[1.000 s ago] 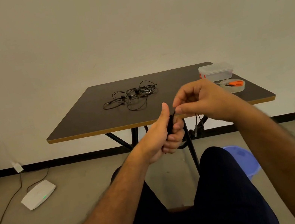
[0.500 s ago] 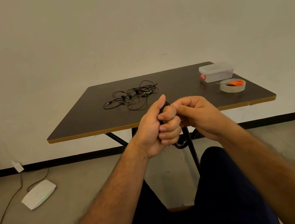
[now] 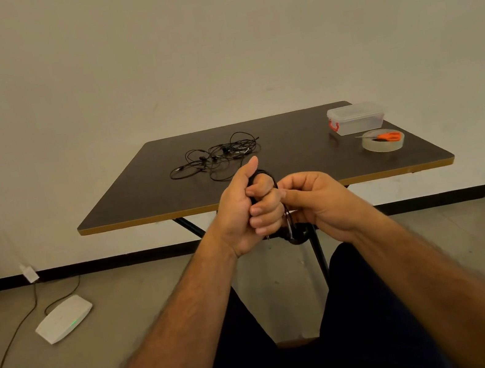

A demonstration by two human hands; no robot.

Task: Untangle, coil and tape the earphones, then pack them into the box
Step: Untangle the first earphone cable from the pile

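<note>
My left hand (image 3: 244, 212) grips a coil of black earphone cable (image 3: 292, 233) wound round its fingers, thumb pointing up. My right hand (image 3: 316, 203) is right beside it, pinching the cable's loose end against the coil. Both hands hover in front of the table's near edge. A tangle of black earphones (image 3: 217, 159) lies on the dark table (image 3: 140, 198) at its middle. The clear plastic box (image 3: 356, 118) with a red latch stands lid-on at the back right, with a tape roll (image 3: 383, 144) before it.
Orange-handled scissors (image 3: 388, 136) lie across the tape roll. A white router (image 3: 64, 317) with its cable sits on the floor at the left. My dark-trousered legs (image 3: 344, 344) fill the bottom, and a dark doorway edge is at the far right.
My right hand came down from above the left hand and closed in beside it, bringing the cable round the coil. My left hand rose slightly, thumb now up.
</note>
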